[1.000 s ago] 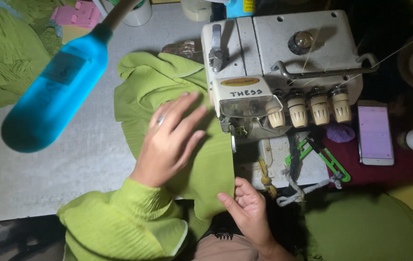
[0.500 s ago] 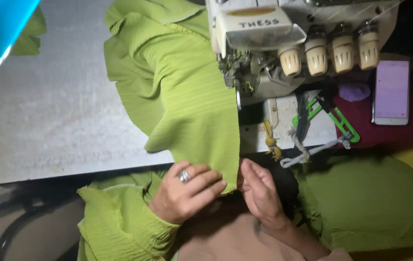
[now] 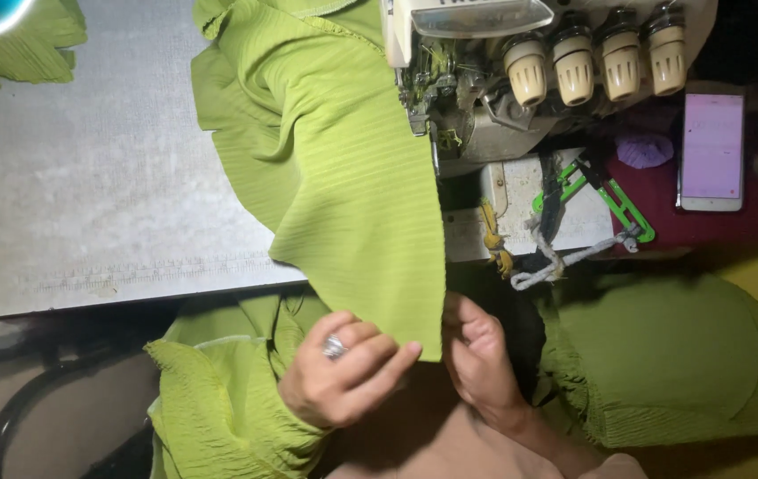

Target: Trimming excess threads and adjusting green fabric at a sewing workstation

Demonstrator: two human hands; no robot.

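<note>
Machine plate: a pale, rounded nameplate (image 3: 482, 16) sits at the top edge on the front of my overlock machine (image 3: 485, 106), cut off by the frame; four cream thread knobs (image 3: 596, 58) stand in a row to its right.
Phone: a white phone (image 3: 711, 151) with a pale pink screen lies flat on the dark red cloth at the right, just beside the machine.
Snips: green-handled snips (image 3: 605, 191) rest on the machine's base, near a knotted white cord (image 3: 565, 257).
Green fabric: the ribbed green fabric (image 3: 352, 204) runs from under the machine's foot down over the tabletop (image 3: 86, 177) edge to my lap.
Left hand: my left hand (image 3: 343, 377), ring on one finger, is loosely curled, fingertips pinching the fabric's bottom corner.
Right hand: my right hand (image 3: 481, 359) is half closed, thumb and fingers touching the fabric's lower right edge.
Change: both hands have shifted only slightly from half a second ago; a second ago my left palm lay spread flat on the fabric up by the machine.
</note>
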